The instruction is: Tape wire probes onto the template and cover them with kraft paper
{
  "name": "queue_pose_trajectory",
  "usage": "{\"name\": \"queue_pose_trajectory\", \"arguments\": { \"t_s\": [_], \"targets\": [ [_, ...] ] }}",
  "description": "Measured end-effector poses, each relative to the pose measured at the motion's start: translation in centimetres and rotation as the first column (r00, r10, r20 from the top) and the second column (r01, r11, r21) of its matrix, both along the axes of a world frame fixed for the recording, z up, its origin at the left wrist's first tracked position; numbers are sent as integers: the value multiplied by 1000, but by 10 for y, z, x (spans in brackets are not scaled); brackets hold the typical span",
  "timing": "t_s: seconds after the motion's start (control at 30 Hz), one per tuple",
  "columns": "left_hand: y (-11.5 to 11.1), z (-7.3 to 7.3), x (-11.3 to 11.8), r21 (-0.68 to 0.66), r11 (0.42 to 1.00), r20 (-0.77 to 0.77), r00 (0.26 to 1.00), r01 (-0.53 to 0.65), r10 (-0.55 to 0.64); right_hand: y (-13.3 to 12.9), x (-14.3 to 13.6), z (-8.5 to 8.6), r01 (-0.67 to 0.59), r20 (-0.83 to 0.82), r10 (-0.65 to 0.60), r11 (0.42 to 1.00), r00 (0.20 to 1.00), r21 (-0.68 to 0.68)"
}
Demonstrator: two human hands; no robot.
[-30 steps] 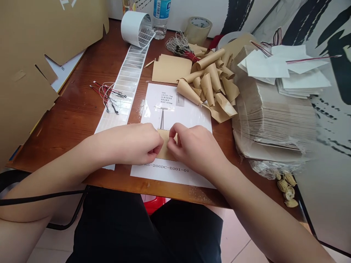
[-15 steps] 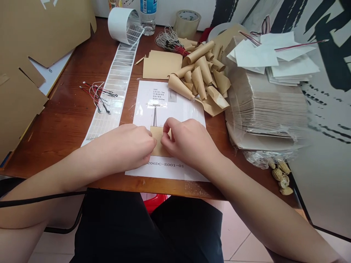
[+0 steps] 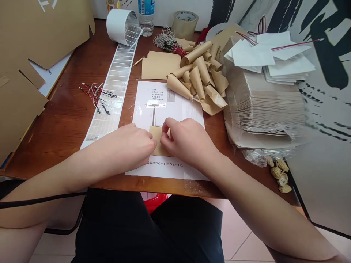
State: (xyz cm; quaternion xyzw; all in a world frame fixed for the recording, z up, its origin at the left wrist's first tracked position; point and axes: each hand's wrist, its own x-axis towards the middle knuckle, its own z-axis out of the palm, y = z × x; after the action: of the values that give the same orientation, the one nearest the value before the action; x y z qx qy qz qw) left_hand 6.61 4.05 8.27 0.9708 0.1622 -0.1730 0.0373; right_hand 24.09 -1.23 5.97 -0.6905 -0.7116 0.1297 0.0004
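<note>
A small brown paper square [image 3: 156, 132] lies on a printed white sheet [image 3: 141, 95] near the table's front edge. My left hand [image 3: 134, 146] is closed over the square's left side, its fingertips turned away from view. On the right side, my right hand [image 3: 183, 138] pinches with thumb and forefinger close together at the paper. Whatever sits between the fingers of either hand is hidden. Above the square, the sheet carries a printed drawing of a wire and a few lines of text.
A strip of white labels [image 3: 120, 69] unrolls on the left, with several thin wires [image 3: 100, 96] on it. Rolled brown papers [image 3: 201, 71] and flat brown sheets [image 3: 160, 65] lie behind. At right stands a wrapped cardboard stack [image 3: 271, 106] beside peanut shells [image 3: 281, 173]; a carton [image 3: 55, 29] stands left.
The whole view has shifted very slightly. Both hands keep almost the same pose over the brown paper square.
</note>
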Motion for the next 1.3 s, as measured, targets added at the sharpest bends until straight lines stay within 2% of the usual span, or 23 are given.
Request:
{"name": "queue_pose_trajectory", "arguments": {
  "t_s": [0.27, 0.37, 0.57, 0.8, 1.1, 1.3],
  "targets": [
    [4, 7, 8, -138, 980, -106, 986, -144, 130, 0, 1, -2, -13, 11, 13, 1000, 1000, -2],
    [7, 7, 9, -178, 971, -121, 983, -161, 141, 0, 1, -2, -16, -8, 16, 1000, 1000, -3],
    [12, 10, 10, -233, 950, -167, 971, -210, 173, -1, 2, 1, -77, -194, 69, 996, 979, -37],
    [14, 11, 12, -255, 942, -172, 969, -217, 177, -3, 6, -2, -177, -416, 143, 983, 898, -44],
    [15, 7, 10, -280, 936, -126, 974, -215, 186, -2, 3, 1, -175, -478, 96, 977, 873, -123],
    [20, 9, 11, -203, 941, -156, 957, -272, 243, -2, 2, 1, -140, -511, 46, 979, 858, -148]
  ]
}}
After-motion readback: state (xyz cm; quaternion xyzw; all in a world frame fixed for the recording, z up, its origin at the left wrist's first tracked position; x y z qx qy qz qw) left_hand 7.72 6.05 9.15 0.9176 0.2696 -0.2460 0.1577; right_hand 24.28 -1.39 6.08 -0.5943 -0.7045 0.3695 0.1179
